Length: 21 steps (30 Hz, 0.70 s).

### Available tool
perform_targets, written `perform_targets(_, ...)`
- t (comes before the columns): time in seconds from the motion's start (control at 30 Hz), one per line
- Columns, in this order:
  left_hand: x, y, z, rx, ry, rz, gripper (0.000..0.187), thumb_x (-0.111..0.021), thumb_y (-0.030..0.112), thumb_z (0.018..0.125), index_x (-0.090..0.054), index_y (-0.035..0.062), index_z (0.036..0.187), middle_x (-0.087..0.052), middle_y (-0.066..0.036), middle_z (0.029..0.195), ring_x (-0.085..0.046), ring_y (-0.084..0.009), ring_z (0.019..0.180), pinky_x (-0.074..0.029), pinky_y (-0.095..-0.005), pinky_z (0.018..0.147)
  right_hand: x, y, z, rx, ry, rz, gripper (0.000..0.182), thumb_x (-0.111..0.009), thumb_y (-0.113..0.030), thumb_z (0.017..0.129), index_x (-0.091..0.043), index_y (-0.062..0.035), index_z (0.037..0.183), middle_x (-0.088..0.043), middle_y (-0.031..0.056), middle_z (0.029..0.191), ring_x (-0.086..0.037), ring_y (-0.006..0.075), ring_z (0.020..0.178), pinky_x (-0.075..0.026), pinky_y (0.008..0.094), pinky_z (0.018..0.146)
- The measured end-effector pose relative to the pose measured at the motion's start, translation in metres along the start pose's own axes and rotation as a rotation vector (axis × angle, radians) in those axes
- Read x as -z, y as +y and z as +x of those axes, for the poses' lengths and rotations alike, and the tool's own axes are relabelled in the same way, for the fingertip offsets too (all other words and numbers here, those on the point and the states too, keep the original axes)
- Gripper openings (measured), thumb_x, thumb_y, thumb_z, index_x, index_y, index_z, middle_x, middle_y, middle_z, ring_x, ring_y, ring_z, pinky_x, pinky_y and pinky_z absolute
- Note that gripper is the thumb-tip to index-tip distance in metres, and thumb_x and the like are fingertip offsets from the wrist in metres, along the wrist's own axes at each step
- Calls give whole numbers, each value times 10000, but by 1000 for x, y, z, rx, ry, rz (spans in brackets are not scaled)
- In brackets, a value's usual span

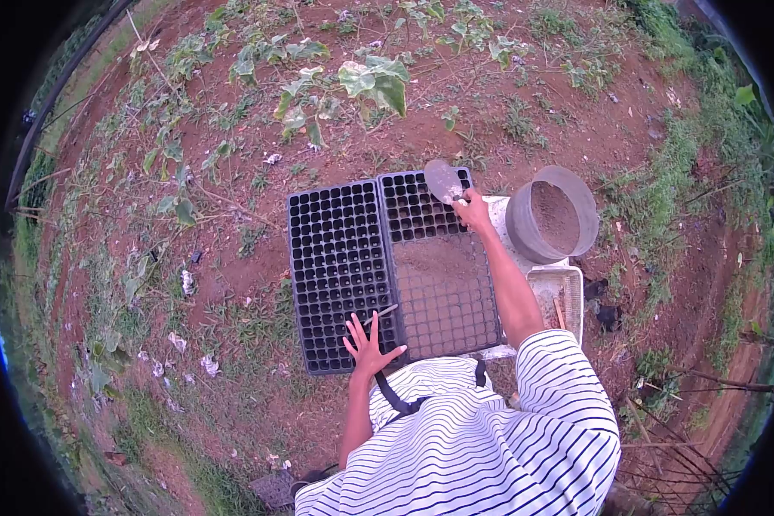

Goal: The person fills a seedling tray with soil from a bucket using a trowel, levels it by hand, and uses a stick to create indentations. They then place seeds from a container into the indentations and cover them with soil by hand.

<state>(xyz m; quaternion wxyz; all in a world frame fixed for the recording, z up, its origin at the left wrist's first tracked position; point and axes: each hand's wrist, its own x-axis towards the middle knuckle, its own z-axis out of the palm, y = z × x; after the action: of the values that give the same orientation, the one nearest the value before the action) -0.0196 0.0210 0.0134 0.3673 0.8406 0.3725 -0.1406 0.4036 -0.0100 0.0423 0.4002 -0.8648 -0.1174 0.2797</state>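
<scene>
Two black seedling trays stand side by side before me. Bare cells show across the left tray (pixel 335 249). In the right tray (pixel 445 297) brown soil fills the near and middle cells, while the far rows look mostly unfilled. My right hand (pixel 471 211) grips an oval grey scoop (pixel 443 181) over those far rows, its blade smeared with soil. Fingers spread, my left hand (pixel 371 351) rests on the near right corner of the left tray. A thin stick-like piece (pixel 382 315) lies across the trays just beyond its fingertips.
Right of the trays, a round grey tub (pixel 533 225) holds soil and leans slightly. Nearer to me is a white plastic basket (pixel 568 277) with a stick-like item inside. Leafy plants (pixel 374 82) grow from reddish ground beyond the trays.
</scene>
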Motion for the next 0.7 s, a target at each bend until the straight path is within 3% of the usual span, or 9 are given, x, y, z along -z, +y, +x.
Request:
perform_targets(0.1, 2, 1, -1, 0, 1, -3, 1260, -685, 792, 601, -42, 270, 1550, 242, -227, 1545, 246, -396, 1423, 108, -662, 1069, -10, -4, -12, 51, -73, -64, 270, -695, -227, 831, -496, -69, 925, -615, 52, 658, -541, 128, 475, -399, 311, 391)
perform_targets(0.23, 1, 1, -1, -8, 13, -22, 1253, -685, 789, 603, -52, 268, 1550, 231, -231, 1548, 243, -400, 1423, 104, -666, 1069, -13, 2, -19, 363, 24, -220, 305, -709, -249, 812, -516, -49, 939, -652, 79, 677, -604, 171, 557, -468, 347, 501)
perform_targets(0.27, 1, 0, 0, -9, 10, -21, 1253, -685, 789, 603, -52, 268, 1550, 231, -231, 1548, 243, -400, 1423, 104, -666, 1069, -6, 2, -26, 136, 23, -105, 324, -709, -252, 798, -531, -41, 967, -682, 139, 766, -650, 247, 643, -503, 375, 609)
perform_targets(0.3, 1, 0, 0, -10, 15, -19, 1252, -687, 788, 604, -55, 267, 1550, 227, -233, 1548, 242, -403, 1423, 103, -668, 1067, -8, 23, -21, 349, 289, -177, 348, -701, -255, 792, -548, -37, 1016, -678, 198, 851, -660, 336, 713, -514, 410, 690)
perform_targets(0.37, -1, 0, -1, -11, 20, -21, 1250, -689, 786, 604, -58, 267, 1550, 224, -235, 1549, 240, -406, 1423, 103, -670, 1066, 1, 42, -18, 224, 486, -205, 382, -693, -267, 792, -547, -21, 1045, -660, 241, 891, -652, 399, 749, -518, 444, 703)
perform_targets(0.5, -2, 0, 0, -19, 30, -34, 1249, -684, 794, 600, -66, 270, 1550, 224, -234, 1549, 246, -406, 1421, 105, -668, 1066, 17, 57, -26, 27, 506, -194, 376, -686, -246, 801, -544, -10, 1057, -663, 219, 836, -657, 341, 658, -521, 436, 602)
perform_targets(0.57, 1, 1, -1, -12, 20, -36, 1256, -684, 798, 596, -61, 270, 1550, 228, -226, 1551, 250, -400, 1421, 105, -671, 1064, 21, 38, -43, -132, 322, -26, 318, -673, -216, 818, -545, -12, 1026, -664, 166, 774, -630, 251, 537, -487, 392, 465)
perform_targets(0.6, 1, 1, -1, -13, 17, -35, 1256, -684, 798, 596, -61, 270, 1550, 228, -226, 1551, 250, -400, 1421, 105, -671, 1064, 9, 55, -33, -94, 319, 11, 261, -665, -193, 830, -542, -29, 990, -655, 109, 705, -583, 172, 460, -433, 345, 372)
perform_targets(0.7, -2, -1, 0, -19, 27, -24, 1265, -684, 801, 592, -46, 276, 1550, 238, -216, 1550, 250, -396, 1421, 104, -673, 1063, -18, 46, -45, -103, 231, 120, 248, -669, -193, 829, -530, -39, 965, -644, 90, 668, -580, 170, 465, -437, 341, 371)
